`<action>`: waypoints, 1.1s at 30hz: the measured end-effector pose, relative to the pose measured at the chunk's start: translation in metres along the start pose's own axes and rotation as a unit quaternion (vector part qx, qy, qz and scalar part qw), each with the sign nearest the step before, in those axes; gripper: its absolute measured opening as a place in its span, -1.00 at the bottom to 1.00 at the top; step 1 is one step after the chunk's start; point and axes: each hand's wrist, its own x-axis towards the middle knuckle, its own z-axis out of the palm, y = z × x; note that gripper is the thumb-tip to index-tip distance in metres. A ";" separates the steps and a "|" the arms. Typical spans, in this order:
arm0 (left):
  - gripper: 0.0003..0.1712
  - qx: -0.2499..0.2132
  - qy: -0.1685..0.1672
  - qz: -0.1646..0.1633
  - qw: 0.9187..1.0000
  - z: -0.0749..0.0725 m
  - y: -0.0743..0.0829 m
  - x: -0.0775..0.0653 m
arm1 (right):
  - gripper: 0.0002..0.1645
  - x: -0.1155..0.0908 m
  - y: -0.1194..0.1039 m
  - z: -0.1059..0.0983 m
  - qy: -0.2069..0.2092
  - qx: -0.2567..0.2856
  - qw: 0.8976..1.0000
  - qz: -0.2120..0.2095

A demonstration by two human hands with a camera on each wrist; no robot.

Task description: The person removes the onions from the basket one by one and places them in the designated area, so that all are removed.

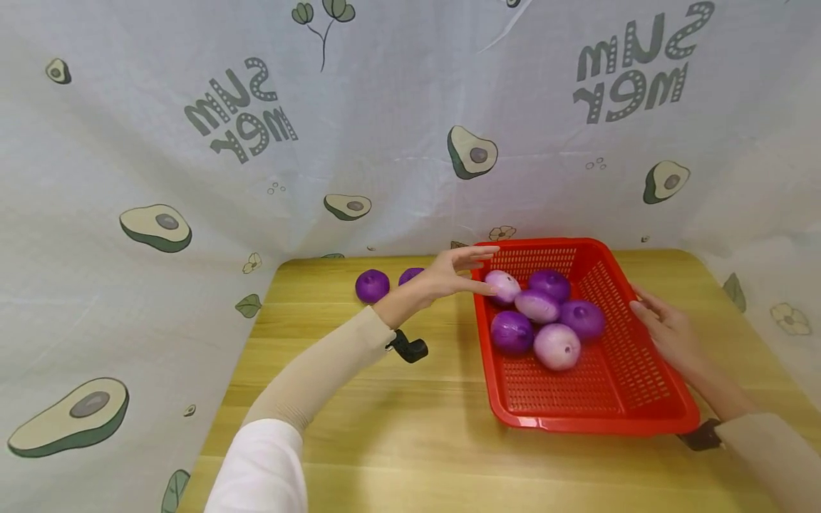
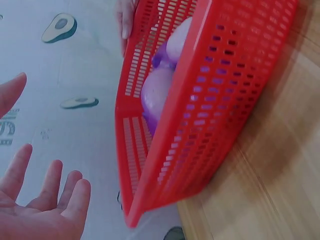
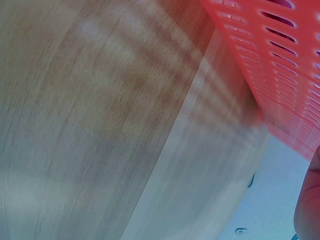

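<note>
A red plastic basket [image 1: 616,410] with slotted walls stands on the table and holds several purple onions [image 1: 513,332], some paler than others. My left hand [image 1: 452,274] is at its far left corner, fingers spread and extended, gripping nothing. In the left wrist view, a gap separates that left hand [image 2: 47,205] from the basket wall [image 2: 210,105]. Against the outer right side of the basket lies my right hand [image 1: 670,331], fingertips at the rim with no clear grip. Only a small part of the right hand [image 3: 309,205] enters the right wrist view.
Two more onions sit on the wooden table [image 1: 359,442] to the left: one whole onion [image 1: 373,286] and another onion [image 1: 410,274] partly hidden behind my left forearm. A printed avocado curtain [image 1: 398,142] hangs along the table's back and sides.
</note>
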 end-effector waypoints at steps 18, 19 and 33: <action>-0.30 0.017 -0.049 -0.025 0.998 0.072 -0.008 0.035 | -0.34 0.000 -0.002 0.001 0.008 -0.018 1.000 -0.007; -0.32 0.027 -0.049 -0.034 0.998 0.075 -0.009 0.037 | -0.34 0.000 -0.003 0.001 0.008 -0.018 1.000 -0.007; -0.34 0.068 -0.131 -0.064 0.987 0.103 -0.015 0.055 | -0.31 -0.002 -0.004 0.001 -0.010 0.001 1.000 0.018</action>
